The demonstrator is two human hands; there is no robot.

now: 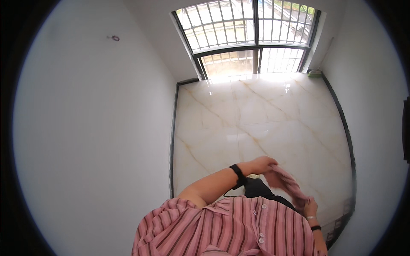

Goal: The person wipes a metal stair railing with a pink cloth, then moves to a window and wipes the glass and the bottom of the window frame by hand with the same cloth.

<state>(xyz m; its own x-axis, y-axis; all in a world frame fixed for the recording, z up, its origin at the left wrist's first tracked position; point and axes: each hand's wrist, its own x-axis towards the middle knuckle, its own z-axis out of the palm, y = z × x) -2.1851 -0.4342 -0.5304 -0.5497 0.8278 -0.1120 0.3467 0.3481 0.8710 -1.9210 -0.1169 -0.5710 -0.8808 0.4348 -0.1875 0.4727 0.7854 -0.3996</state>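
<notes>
A pink cloth (286,184) is stretched slantwise between my two hands, bunched along its length. My left hand (264,164), with a black band on its wrist, grips the upper end. At the lower right end, my right hand (310,206) pinches the fabric close to my body. The cloth hangs above the floor, in front of my dark trousers (256,188). My pink striped shirt (224,227) fills the bottom of the view.
Glossy marbled floor tiles (256,108) lead to a barred, dark-framed window (256,35). White walls (96,128) with dark skirting (347,128) flank them. A green broom head (314,73) stands in the far right corner. A small hook (115,38) is on the left wall.
</notes>
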